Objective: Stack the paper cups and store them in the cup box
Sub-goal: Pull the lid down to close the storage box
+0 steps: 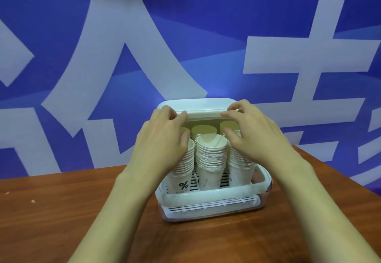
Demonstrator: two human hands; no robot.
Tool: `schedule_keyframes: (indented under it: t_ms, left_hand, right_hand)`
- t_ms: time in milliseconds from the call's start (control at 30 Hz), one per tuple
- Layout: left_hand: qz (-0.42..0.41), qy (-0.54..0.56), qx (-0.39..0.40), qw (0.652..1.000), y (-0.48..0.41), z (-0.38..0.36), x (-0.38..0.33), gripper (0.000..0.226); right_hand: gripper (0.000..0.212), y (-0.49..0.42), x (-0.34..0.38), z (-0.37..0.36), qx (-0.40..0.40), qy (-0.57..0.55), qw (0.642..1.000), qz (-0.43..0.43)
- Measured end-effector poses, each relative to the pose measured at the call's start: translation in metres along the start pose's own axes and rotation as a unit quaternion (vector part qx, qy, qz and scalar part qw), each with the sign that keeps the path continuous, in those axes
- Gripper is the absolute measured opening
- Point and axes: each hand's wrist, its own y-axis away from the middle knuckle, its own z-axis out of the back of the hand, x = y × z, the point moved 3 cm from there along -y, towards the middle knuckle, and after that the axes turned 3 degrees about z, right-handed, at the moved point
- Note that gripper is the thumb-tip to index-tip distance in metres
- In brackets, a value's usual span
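Both hands' fingers (pixel 177 116) touch the cup box lid (pixel 198 106) above stacked cups (pixel 211 155).

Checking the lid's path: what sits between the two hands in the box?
In the head view, the middle cup stack stands between the left hand and right hand.

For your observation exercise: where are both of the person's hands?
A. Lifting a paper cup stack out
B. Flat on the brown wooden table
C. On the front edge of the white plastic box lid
C: the left hand and right hand have fingers on the front edge of the white plastic box lid, above the stacked white paper cups.
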Motion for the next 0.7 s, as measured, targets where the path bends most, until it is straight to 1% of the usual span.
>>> schedule_keyframes:
  t_ms: [133, 267, 367, 467, 500, 633, 700]
  left_hand:
    - [-0.004, -0.024, 0.0, 1.0, 0.001, -0.001, -0.003, 0.043]
    - [-0.006, -0.03, -0.009, 0.999, 0.003, 0.001, -0.007, 0.035]
    - [0.002, -0.021, -0.015, 1.0, 0.003, 0.002, -0.009, 0.039]
    - [0.0, -0.022, -0.022, 1.0, 0.003, 0.004, -0.01, 0.05]
    - [0.001, -0.026, -0.025, 0.999, 0.003, 0.005, -0.01, 0.05]
    - [-0.001, -0.038, -0.044, 0.998, 0.003, 0.009, -0.011, 0.029]
    - [0.009, -0.006, -0.059, 0.998, 0.003, 0.01, -0.009, 0.024]
  right_hand:
    - [0.047, 0.0, 0.002, -0.002, 0.001, 0.017, 1.0, 0.008]
    - [0.045, 0.0, 0.002, -0.003, 0.0, 0.018, 1.0, 0.006]
    - [0.039, -0.001, 0.0, -0.001, -0.003, 0.001, 1.0, 0.003]
    - [0.035, -0.002, -0.001, 0.002, -0.009, -0.01, 1.0, 0.006]
    - [0.036, -0.002, -0.002, 0.002, -0.009, -0.014, 1.0, 0.008]
    - [0.03, -0.005, -0.01, 0.004, -0.012, -0.056, 0.998, -0.001]
    - [0.024, -0.006, -0.013, 0.006, -0.021, -0.083, 0.996, -0.006]
